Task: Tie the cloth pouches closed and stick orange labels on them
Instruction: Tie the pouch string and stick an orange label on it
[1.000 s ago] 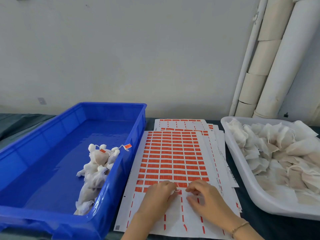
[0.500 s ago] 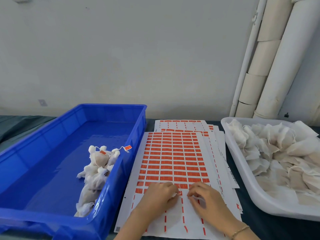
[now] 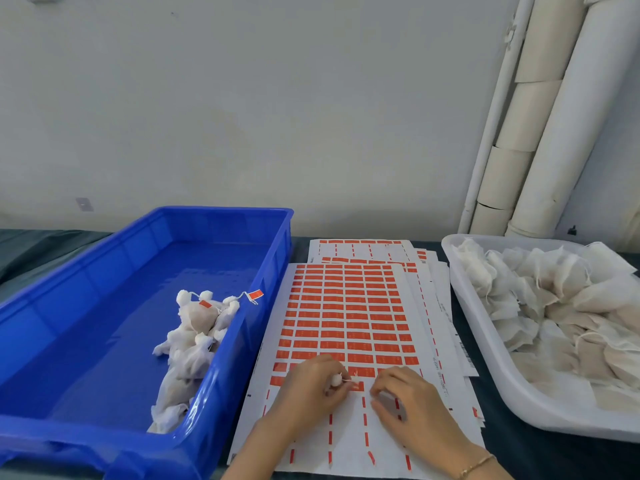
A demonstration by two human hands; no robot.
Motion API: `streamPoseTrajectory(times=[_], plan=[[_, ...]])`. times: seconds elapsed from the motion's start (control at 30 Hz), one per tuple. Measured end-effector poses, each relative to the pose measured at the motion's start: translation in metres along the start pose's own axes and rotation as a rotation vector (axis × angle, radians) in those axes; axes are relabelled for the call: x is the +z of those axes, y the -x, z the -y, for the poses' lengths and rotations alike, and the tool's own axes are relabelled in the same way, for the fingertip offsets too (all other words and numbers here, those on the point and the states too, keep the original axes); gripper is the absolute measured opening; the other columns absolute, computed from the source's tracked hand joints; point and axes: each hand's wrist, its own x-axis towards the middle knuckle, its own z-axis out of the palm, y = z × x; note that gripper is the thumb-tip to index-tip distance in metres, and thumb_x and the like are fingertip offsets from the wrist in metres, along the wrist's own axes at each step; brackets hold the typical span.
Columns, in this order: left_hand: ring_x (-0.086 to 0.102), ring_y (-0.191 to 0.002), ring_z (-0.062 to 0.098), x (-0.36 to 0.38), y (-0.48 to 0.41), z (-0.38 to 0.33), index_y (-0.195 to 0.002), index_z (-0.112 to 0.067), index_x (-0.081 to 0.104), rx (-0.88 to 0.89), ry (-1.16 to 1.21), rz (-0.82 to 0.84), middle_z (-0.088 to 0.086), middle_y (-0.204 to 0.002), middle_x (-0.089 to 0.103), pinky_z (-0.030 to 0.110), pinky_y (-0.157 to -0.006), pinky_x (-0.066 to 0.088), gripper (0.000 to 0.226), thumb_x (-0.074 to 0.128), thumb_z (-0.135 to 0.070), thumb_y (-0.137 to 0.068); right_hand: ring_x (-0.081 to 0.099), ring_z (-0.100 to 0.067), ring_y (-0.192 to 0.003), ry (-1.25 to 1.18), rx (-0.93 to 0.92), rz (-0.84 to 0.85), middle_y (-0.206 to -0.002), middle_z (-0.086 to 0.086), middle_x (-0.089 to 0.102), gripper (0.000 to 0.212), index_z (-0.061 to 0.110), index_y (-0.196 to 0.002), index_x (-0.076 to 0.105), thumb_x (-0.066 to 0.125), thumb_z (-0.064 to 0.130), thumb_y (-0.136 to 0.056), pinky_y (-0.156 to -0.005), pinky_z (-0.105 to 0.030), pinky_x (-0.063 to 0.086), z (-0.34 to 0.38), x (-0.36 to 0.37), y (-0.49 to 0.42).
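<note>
Early days — few labelled pouches (image 3: 194,336) in the blue bin (image 3: 273,258), white tray (image 3: 485,358) heaped; left hand (image 3: 308,388) grips a pouch (image 3: 335,380), right hand (image 3: 414,405) curls on the label sheet (image 3: 346,306) — grip unclear.

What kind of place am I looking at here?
Probably a small packing workshop: stacked label sheets, a white tub of loose pouches, and a blue crate holding labelled ones.

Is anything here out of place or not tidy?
One orange label on its string lies across the right rim of the blue bin, beside the pile of tied pouches. The label sheets are stacked unevenly.
</note>
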Motion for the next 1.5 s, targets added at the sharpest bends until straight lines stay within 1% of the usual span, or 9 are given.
streamPoseTrajectory(times=[0.2,0.43,0.6,0.7,0.83,1.0,1.23,1.4,1.5], plan=[[0.056,-0.103,0.001,0.004,0.013,0.004,-0.118,-0.032,0.065,0.125,-0.091,0.079,-0.021,-0.121,0.057,0.008,-0.091,0.039,0.030,0.057,-0.044,-0.091,0.046,0.015,-0.096,-0.007,0.002,-0.014,-0.102,0.029,0.053,0.014,0.032,-0.100,0.067,0.063,0.038,-0.088,-0.088,0.001,0.032,0.003,0.000,0.001],[0.052,-0.088,-0.012,-0.001,0.026,0.011,-0.110,-0.035,0.069,0.117,0.025,0.093,-0.040,-0.095,0.050,-0.001,-0.070,0.038,0.032,0.057,-0.054,-0.086,0.051,0.010,-0.091,-0.019,0.071,-0.008,-0.100,0.028,0.056,0.015,0.034,-0.102,0.067,0.064,0.038,-0.088,-0.093,-0.008,0.042,0.008,-0.005,-0.010],[0.058,-0.086,-0.012,0.006,0.030,0.004,-0.084,-0.041,0.066,-0.151,0.353,-0.326,-0.033,-0.084,0.063,0.001,-0.064,0.044,0.022,0.051,-0.057,-0.085,0.049,0.011,-0.085,-0.039,0.092,0.131,-0.105,0.025,0.060,0.026,0.034,-0.109,0.071,0.066,0.043,-0.085,-0.089,-0.007,0.040,0.021,-0.011,-0.033],[0.059,-0.081,-0.017,0.011,0.027,0.003,-0.084,-0.039,0.063,-0.360,0.511,-0.474,-0.029,-0.079,0.064,0.001,-0.052,0.042,0.027,0.046,-0.059,-0.077,0.057,0.004,-0.103,0.027,0.097,0.215,-0.120,0.022,0.060,0.034,0.032,-0.116,0.069,0.065,0.046,-0.084,-0.096,-0.012,0.036,0.025,-0.011,-0.043],[0.057,-0.076,-0.023,0.018,0.026,0.006,-0.078,-0.040,0.060,-0.448,0.565,-0.478,-0.037,-0.071,0.061,-0.001,-0.046,0.038,0.015,0.054,-0.047,-0.089,0.063,-0.008,-0.104,0.146,0.085,0.268,-0.119,0.012,0.065,0.031,0.024,-0.115,0.069,0.062,0.040,-0.090,-0.096,-0.015,0.040,0.031,-0.008,-0.051],[0.060,-0.074,-0.019,0.021,0.027,0.010,-0.079,-0.040,0.061,-0.474,0.581,-0.458,-0.033,-0.077,0.062,0.003,-0.052,0.041,0.012,0.056,-0.044,-0.090,0.062,-0.008,-0.106,0.184,0.055,0.224,-0.123,0.013,0.063,0.031,0.024,-0.117,0.067,0.056,0.040,-0.093,-0.093,-0.008,0.033,0.032,-0.006,-0.046],[0.060,-0.072,-0.019,0.020,0.029,0.010,-0.079,-0.043,0.059,-0.485,0.549,-0.434,-0.035,-0.076,0.061,0.004,-0.057,0.041,0.012,0.055,-0.046,-0.090,0.056,-0.007,-0.119,0.273,-0.037,0.173,-0.135,0.014,0.056,0.044,0.026,-0.134,0.054,0.048,0.044,-0.095,-0.105,-0.015,0.030,0.039,0.001,-0.031],[0.054,-0.073,-0.027,0.019,0.029,0.008,-0.076,-0.045,0.058,-0.476,0.529,-0.426,-0.047,-0.068,0.054,0.000,-0.048,0.035,0.015,0.055,-0.046,-0.090,0.065,-0.016,-0.108,0.393,-0.148,0.188,-0.123,0.004,0.066,0.040,0.018,-0.127,0.061,0.063,0.035,-0.090,-0.101,-0.027,0.043,0.035,0.002,-0.030],[0.054,-0.074,-0.026,0.019,0.028,0.009,-0.077,-0.044,0.058,-0.479,0.528,-0.426,-0.042,-0.071,0.058,0.000,-0.047,0.036,0.014,0.055,-0.046,-0.090,0.057,-0.016,-0.120,0.430,-0.188,0.245,-0.136,0.002,0.056,0.043,0.018,-0.138,0.047,0.047,0.034,-0.098,-0.107,-0.025,0.036,0.033,0.002,-0.034]])
